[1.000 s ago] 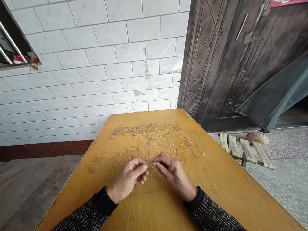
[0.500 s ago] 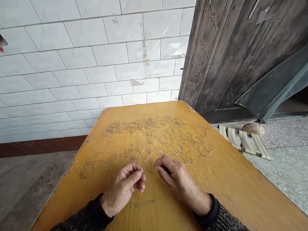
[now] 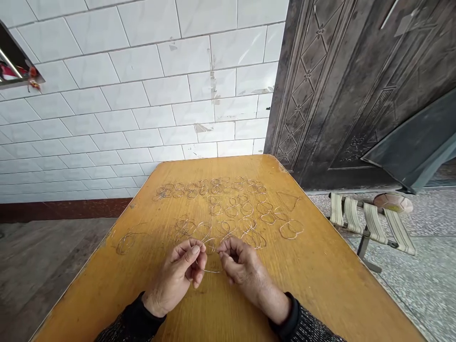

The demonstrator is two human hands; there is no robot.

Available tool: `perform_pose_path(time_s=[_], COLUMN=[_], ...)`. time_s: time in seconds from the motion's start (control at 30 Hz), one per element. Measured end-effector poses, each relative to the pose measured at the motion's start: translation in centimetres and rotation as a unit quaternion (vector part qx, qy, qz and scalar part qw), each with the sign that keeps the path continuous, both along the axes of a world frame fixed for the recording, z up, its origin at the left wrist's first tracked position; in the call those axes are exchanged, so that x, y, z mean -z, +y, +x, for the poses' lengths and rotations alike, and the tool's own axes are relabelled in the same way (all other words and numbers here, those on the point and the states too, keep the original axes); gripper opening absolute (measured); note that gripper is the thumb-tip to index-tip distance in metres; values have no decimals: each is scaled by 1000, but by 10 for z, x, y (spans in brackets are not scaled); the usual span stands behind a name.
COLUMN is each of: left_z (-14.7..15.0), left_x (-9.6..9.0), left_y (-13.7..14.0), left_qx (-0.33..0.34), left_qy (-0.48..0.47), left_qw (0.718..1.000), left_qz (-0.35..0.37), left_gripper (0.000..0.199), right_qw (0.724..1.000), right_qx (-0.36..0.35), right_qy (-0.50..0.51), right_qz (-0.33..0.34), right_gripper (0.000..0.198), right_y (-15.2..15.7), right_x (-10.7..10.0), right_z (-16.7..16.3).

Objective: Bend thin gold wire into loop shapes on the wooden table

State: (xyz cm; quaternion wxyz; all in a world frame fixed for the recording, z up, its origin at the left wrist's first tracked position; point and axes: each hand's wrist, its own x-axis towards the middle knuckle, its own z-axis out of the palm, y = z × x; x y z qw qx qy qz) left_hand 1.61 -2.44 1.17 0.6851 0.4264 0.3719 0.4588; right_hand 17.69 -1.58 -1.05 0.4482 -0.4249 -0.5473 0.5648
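Left hand (image 3: 181, 273) and right hand (image 3: 240, 266), both resting low on the yellow counter (image 3: 331, 280), fingertips curled inward and pinching the two ends of one thin wire loop (image 3: 211, 259) that spans the small gap between them. At twelve o'clock from the hands, just beyond the fingertips, rows of bent wire shapes (image 3: 228, 204) lie flat; a lone wire coil (image 3: 126, 242) at ten o'clock near the counter's edge. Farther out: white tiled wall (image 3: 142, 95) at twelve, dark carved door (image 3: 349, 85) and folding stool (image 3: 370, 223) at two.
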Motion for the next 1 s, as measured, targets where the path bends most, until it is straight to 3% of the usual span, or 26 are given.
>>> perform_pose_path(time_s=[0.13,0.23,0.43,0.57,0.7,1.0], left_z=[5,11,22,23,22,20], left_x=[-2,-7,-7,1,9,13], left_y=[-2,2,22,27,27,27], left_qx=[59,69,5,-59,-95,-56], left_qy=[-44,-15,16,-84,-132,-204], left_qw=[997,996,989,991,987,977], left_qz=[21,49,148,87,19,-33], left_gripper=[29,22,13,18,22,21], right_qw=[997,992,979,972,970,966], right_qx=[60,95,165,188,166,60], right_qy=[34,66,86,117,170,252], right_qz=[20,49,80,80,53,-7], right_gripper=[16,23,23,20,22,23], right_y=[3,7,19,25,26,15], right_x=[0,-5,-20,-19,-7,-8], right_z=[0,1,5,1,-5,-12])
